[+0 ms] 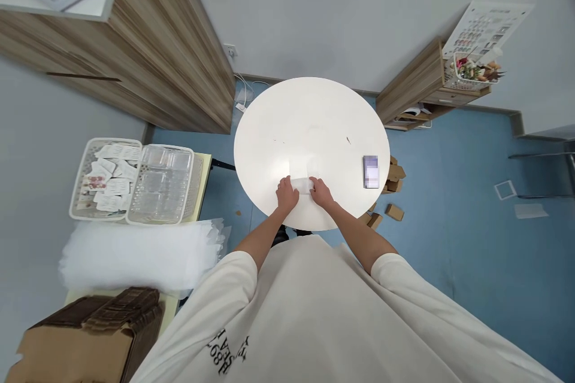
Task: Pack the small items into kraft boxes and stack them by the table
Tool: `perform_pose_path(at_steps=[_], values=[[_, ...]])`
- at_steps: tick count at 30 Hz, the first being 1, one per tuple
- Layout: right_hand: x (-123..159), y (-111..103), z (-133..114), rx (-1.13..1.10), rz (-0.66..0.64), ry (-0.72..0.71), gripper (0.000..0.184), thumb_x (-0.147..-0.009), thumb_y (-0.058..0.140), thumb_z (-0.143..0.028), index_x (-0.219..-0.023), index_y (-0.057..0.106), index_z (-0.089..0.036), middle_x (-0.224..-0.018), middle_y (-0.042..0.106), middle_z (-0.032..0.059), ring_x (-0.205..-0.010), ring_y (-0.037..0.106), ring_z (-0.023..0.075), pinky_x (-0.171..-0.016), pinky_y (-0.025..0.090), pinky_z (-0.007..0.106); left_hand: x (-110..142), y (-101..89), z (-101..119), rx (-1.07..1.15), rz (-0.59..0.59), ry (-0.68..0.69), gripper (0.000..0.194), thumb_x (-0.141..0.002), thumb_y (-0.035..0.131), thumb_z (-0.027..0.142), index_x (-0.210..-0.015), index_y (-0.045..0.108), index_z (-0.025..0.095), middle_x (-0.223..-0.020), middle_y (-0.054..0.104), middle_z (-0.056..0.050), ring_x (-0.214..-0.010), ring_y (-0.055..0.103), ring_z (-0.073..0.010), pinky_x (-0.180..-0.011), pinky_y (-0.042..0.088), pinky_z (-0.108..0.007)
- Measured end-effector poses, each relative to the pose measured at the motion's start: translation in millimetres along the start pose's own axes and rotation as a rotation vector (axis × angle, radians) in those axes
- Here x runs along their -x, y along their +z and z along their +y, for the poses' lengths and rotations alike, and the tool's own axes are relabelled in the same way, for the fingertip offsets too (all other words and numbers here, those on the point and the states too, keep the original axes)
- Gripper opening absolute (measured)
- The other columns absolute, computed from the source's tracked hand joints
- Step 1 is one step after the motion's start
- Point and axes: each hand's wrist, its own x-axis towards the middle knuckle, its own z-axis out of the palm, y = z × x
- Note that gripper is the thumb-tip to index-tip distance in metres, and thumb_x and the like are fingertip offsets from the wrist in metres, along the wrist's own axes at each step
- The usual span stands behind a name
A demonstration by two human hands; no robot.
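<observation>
Near the front edge of the round white table [309,102], a small bundle of translucent white wrap [300,185] lies between my hands. My left hand [287,194] is closed on the bundle's left end. At the right end, my right hand [320,192] grips it with curled fingers. A thin, see-through part of the wrap stretches over the tabletop just beyond my fingers. What the wrap may contain cannot be made out. A phone-like rectangle with a blurred purple face [371,172] lies to the right, apart from my hands.
At left stand a basket of printed cards [76,191], a basket of clear plastic boxes [164,182], a stack of white translucent sheets [139,254] and a cardboard box [76,353]. Small brown boxes [395,212] lie on the floor at right. A wooden cabinet [179,42] rises behind left.
</observation>
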Motion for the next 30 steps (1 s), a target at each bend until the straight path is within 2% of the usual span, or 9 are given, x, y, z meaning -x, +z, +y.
perform_pose_path(at_steps=[3,7,11,14,17,22,26,30], values=[[0,6,-3,0.055,0.003,0.007,0.056,-0.095,0.047,-0.02,-0.15,0.038,-0.023,-0.128,0.053,0.013,-0.096,0.061,0.0227,-0.085,0.05,0.034,-1,0.6,-2,0.131,-0.05,-0.18,0.06,-0.091,0.056,0.029,-0.146,0.035,0.019,-0.147,0.045,-0.019,-0.132,0.049,-0.0336,-0.103,0.043,-0.043],[0,11,-3,0.076,0.001,0.002,0.057,-0.096,0.045,-0.021,-0.152,0.035,-0.021,-0.129,0.051,0.0132,-0.103,0.059,0.0233,-0.087,0.05,0.033,-7,1.6,6,0.246,-0.095,-0.325,0.056,-0.089,0.062,0.034,-0.138,0.038,0.019,-0.144,0.048,-0.018,-0.127,0.055,-0.0303,-0.098,0.046,-0.038],[1,10,-5,0.091,-0.001,0.018,0.057,-0.097,0.044,-0.019,-0.152,0.033,-0.021,-0.129,0.05,0.013,-0.106,0.058,0.0229,-0.088,0.049,0.032,-19,1.8,13,0.248,-0.151,-0.47,0.047,-0.084,0.067,0.038,-0.123,0.047,0.02,-0.132,0.059,-0.016,-0.123,0.059,-0.0318,-0.094,0.047,-0.039],[1,8,-8,0.088,-0.014,0.034,0.057,-0.097,0.044,-0.017,-0.152,0.033,-0.021,-0.13,0.05,0.013,-0.106,0.058,0.0227,-0.088,0.049,0.032,-26,3.2,13,0.218,-0.167,-0.517,0.033,-0.081,0.069,0.039,-0.104,0.053,0.022,-0.121,0.064,-0.013,-0.12,0.06,-0.0333,-0.089,0.047,-0.04],[1,6,-9,0.08,-0.019,0.041,0.057,-0.096,0.044,-0.017,-0.152,0.033,-0.021,-0.129,0.05,0.0131,-0.106,0.058,0.0231,-0.087,0.049,0.032,-29,6.0,11,0.217,-0.139,-0.5,0.027,-0.079,0.07,0.035,-0.094,0.051,0.023,-0.113,0.066,-0.01,-0.113,0.062,-0.0304,-0.085,0.048,-0.038],[1,7,-7,0.044,-0.012,0.032,0.057,-0.096,0.045,-0.017,-0.152,0.035,-0.021,-0.128,0.05,0.0141,-0.104,0.058,0.0244,-0.086,0.048,0.033,-27,11.2,15,0.372,-0.138,-0.395,0.034,-0.08,0.069,0.027,-0.104,0.045,0.024,-0.108,0.066,-0.007,-0.093,0.067,-0.0208,-0.073,0.05,-0.031],[2,10,-3,0.07,0.02,0.013,0.057,-0.095,0.047,-0.018,-0.152,0.037,-0.023,-0.124,0.052,0.0131,-0.107,0.055,0.0257,-0.091,0.046,0.036,-25,15.9,30,0.342,-0.214,-0.254,0.029,-0.08,0.069,0.024,-0.098,0.046,0.023,-0.104,0.067,-0.005,-0.094,0.067,-0.0195,-0.075,0.049,-0.03],[2,14,3,0.107,0.082,0.023,0.055,-0.095,0.051,-0.024,-0.149,0.042,-0.026,-0.119,0.054,0.0118,-0.109,0.052,0.0271,-0.095,0.043,0.039,-27,22.2,44,0.292,-0.236,-0.215,0.028,-0.08,0.068,0.02,-0.098,0.047,0.023,-0.102,0.069,-0.004,-0.093,0.067,-0.0192,-0.075,0.049,-0.029]])
